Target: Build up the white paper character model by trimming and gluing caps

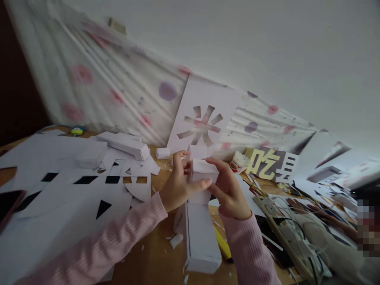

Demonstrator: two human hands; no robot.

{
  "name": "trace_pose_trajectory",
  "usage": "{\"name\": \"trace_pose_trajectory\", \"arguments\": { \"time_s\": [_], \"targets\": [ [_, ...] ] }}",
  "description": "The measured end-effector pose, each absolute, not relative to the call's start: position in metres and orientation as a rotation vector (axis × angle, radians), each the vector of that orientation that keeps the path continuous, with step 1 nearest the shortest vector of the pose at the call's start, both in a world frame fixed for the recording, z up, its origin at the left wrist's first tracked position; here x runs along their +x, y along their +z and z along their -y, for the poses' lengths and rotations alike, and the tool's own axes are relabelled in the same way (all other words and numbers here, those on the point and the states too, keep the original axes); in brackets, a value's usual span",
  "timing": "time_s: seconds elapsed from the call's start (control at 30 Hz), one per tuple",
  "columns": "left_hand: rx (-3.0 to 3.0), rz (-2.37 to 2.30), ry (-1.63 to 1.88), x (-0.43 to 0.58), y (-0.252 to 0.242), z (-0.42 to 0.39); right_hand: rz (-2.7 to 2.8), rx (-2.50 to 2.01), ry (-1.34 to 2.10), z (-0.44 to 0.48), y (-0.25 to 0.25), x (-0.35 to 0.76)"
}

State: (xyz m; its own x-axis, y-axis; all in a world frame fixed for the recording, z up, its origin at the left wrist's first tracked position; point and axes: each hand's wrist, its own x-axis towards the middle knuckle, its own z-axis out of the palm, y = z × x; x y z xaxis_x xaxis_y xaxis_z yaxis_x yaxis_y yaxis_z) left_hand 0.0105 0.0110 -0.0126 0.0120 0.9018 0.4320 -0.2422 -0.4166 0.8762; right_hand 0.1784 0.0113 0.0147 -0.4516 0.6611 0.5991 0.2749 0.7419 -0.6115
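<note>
My left hand [178, 182] and my right hand [228, 188] both grip a white foam-board piece [203, 166], a small block held above the desk. Fingers of both hands are curled round it, the left thumb lying across its front. Below the hands a long white box-shaped foam-board part [199, 233] reaches toward me, and it seems joined to the block. Both sleeves are pink knit. A yellow tool [222, 243], partly hidden by my right forearm, lies on the wooden desk [148, 257] beside the long part.
White sheets with cut-out shapes [74, 190] cover the desk's left. A white board with a cut-out character [202, 118] leans on a dotted curtain. Yellow and white 3D characters [267, 164] stand at right. A power strip with cables [285, 229] lies at right. Scraps litter the desk.
</note>
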Motion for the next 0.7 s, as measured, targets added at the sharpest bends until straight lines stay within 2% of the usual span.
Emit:
{"name": "trace_pose_trajectory", "arguments": {
  "time_s": [0.2, 0.37, 0.7],
  "targets": [
    [1.961, -0.533, 1.83, 0.011, -0.01, -0.034, 1.929, -0.69, 0.458, -0.025, 0.021, 0.184],
    [1.827, -0.477, 1.975, 0.03, -0.012, -0.064, 1.869, -0.671, 0.455, -0.054, 0.013, 0.186],
    [1.718, -0.642, 1.926, 0.03, -0.019, -0.104, 1.932, -0.735, 0.465, -0.107, 0.012, 0.18]
  ]
}}
